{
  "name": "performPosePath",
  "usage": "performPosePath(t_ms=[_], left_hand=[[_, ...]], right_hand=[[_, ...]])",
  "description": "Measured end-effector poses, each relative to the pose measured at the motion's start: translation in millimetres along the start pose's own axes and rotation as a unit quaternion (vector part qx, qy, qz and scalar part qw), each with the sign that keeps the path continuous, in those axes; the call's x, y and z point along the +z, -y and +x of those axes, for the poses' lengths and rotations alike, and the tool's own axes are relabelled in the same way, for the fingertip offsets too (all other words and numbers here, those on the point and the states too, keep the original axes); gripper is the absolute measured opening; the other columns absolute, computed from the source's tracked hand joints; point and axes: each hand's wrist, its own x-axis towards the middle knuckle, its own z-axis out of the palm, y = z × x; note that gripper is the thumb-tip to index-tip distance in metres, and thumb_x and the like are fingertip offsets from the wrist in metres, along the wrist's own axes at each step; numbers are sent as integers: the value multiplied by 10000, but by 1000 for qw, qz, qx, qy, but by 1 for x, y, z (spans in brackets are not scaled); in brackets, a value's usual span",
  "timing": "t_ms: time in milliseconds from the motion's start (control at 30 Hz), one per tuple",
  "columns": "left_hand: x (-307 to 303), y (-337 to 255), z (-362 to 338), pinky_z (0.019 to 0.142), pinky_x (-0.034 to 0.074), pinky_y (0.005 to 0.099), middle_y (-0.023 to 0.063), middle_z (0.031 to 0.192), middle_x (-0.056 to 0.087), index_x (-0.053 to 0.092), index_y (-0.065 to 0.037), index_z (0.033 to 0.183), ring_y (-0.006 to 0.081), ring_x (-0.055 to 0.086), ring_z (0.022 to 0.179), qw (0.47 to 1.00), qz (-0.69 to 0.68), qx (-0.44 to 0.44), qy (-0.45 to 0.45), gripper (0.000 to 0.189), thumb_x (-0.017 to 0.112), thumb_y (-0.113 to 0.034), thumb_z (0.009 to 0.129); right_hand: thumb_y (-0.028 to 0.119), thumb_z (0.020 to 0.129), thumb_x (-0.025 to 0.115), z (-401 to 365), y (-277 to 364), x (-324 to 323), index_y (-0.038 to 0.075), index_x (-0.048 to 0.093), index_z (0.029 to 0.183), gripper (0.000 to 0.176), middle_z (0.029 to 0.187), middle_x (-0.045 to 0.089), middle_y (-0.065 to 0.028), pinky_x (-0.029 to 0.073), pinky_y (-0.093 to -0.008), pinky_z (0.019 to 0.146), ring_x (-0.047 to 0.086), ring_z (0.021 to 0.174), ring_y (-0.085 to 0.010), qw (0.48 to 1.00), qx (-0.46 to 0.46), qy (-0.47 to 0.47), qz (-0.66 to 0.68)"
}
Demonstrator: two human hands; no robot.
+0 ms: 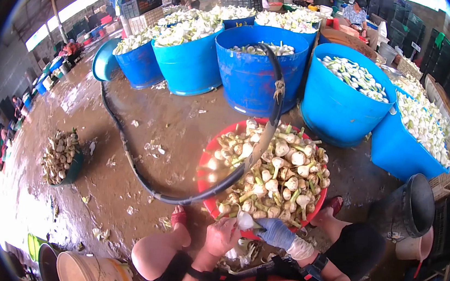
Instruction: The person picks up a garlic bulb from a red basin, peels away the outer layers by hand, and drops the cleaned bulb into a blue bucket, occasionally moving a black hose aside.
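A pale garlic bulb (246,221) sits between my two hands, low in front of me, its stem end towards the right. My left hand (222,235) is bare, with fingers curled against the bulb's left side. My right hand (275,233), in a blue glove, closes round its stem end. Whether either hand also has a small tool in it is hidden. Just beyond the hands stands a red tub (204,188) heaped with untrimmed garlic bulbs (287,174), stems on and roots brownish. Peelings (243,251) lie on the floor below my hands.
A dark hose (220,186) arcs over the red tub into a blue barrel (258,83). More blue barrels of garlic (183,65) line the back. A bag of garlic (61,159) stands left, buckets (93,272) lower left, a black bucket (412,207) right. The floor (167,118) looks wet.
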Motion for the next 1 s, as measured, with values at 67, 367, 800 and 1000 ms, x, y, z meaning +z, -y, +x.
performPosePath(t_ms=[67, 367, 800, 1000], left_hand=[[3, 0, 0, 516, 510, 379, 126, 704, 612, 607, -19, 846, 288, 615, 592, 999, 43, 4, -7, 145, 626, -79, 715], [3, 27, -6, 494, 505, 373, 92, 644, 613, 639, -77, 737, 270, 617, 556, 989, 132, -62, 28, 82, 627, -158, 740], [32, 54, -38, 615, 514, 458, 182, 712, 641, 640, -53, 689, 354, 641, 678, 930, 158, -256, 211, 257, 479, -200, 824], [22, 40, -28, 640, 512, 442, 157, 689, 648, 653, -79, 665, 332, 646, 679, 925, 131, -275, 228, 310, 581, -347, 804]], right_hand=[[212, 755, 656, 1, -7, 4, 21, 624, 870, 226, 772, 615, -212, 487, -431, 669, 607, 755, -386, 1000, 0, 0, -7], [211, 830, 634, -2, -16, 0, 26, 615, 969, 231, 617, 601, -112, 470, -315, 545, 592, 542, -189, 995, -30, 99, 14], [197, 852, 638, 202, 60, -173, 44, 555, 1057, 269, 944, 634, -67, 508, -310, 697, 601, 753, -161, 856, -23, -152, 494], [152, 769, 603, 161, -48, -42, 56, 569, 968, 223, 902, 640, -117, 497, -401, 692, 629, 816, -300, 952, -83, 109, -272]])
